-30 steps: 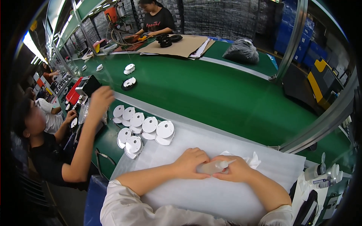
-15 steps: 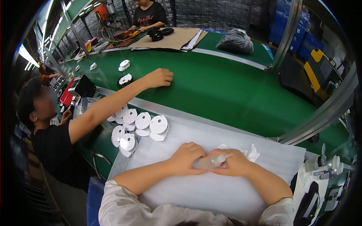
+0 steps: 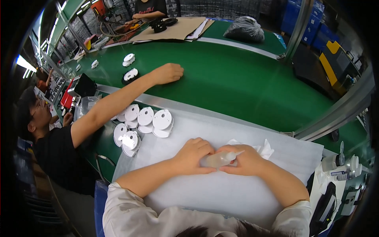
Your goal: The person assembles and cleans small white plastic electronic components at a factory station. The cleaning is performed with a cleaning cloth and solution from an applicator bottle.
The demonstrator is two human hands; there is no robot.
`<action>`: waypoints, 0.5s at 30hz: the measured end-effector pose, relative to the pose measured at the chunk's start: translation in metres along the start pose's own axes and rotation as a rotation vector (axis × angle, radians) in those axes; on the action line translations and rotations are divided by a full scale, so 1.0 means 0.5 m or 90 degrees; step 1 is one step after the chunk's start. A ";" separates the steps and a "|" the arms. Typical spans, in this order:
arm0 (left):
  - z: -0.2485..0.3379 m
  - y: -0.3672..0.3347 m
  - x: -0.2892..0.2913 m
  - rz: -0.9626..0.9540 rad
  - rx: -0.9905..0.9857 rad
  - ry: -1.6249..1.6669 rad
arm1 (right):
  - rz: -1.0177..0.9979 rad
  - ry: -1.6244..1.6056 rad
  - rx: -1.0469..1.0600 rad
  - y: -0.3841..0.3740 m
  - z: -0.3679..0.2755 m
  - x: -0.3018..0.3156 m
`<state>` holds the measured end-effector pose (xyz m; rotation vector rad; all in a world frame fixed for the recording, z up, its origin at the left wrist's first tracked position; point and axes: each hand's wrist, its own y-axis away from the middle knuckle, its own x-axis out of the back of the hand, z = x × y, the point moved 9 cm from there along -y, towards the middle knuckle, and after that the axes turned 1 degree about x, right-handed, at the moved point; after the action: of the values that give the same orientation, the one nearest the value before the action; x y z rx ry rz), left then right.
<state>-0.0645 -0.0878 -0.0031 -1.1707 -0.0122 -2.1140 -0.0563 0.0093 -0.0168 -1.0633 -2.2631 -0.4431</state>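
A translucent squeeze bottle (image 3: 218,159) with a pointed nozzle lies tilted between my hands, above the white sheet (image 3: 173,193). My left hand (image 3: 194,155) is closed round its base end. Beside the nozzle end, my right hand (image 3: 245,161) is curled against the bottle, its fingers partly hidden behind the neck. Crumpled white tissue (image 3: 265,149) shows just behind my right hand; whether the fingers touch it I cannot tell. Left of my hands, several round white plastic parts (image 3: 162,119) with centre holes rest in overlapping rows.
A co-worker's arm (image 3: 114,103) reaches from the left over the green conveyor belt (image 3: 221,85), where a few white parts (image 3: 128,59) sit. Small bottles (image 3: 347,168) and a black device (image 3: 324,207) are at the right. A metal post (image 3: 339,112) rises there.
The whole view has shifted slightly, with the scene sitting a bit higher in the picture. My hands keep the same hold on the bottle. The co-worker's arm stays stretched over the belt.
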 end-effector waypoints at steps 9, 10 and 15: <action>0.000 0.005 -0.001 0.001 -0.005 0.015 | 0.012 -0.002 0.005 0.000 -0.006 0.003; 0.001 0.004 0.000 0.005 -0.008 0.008 | 0.009 0.000 -0.001 0.000 -0.006 0.003; 0.001 0.004 0.002 0.012 -0.007 0.006 | 0.037 0.006 0.041 0.003 -0.011 0.007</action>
<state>-0.0632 -0.0898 -0.0024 -1.1632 0.0136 -2.1055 -0.0548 0.0093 -0.0103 -1.0896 -2.2171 -0.3488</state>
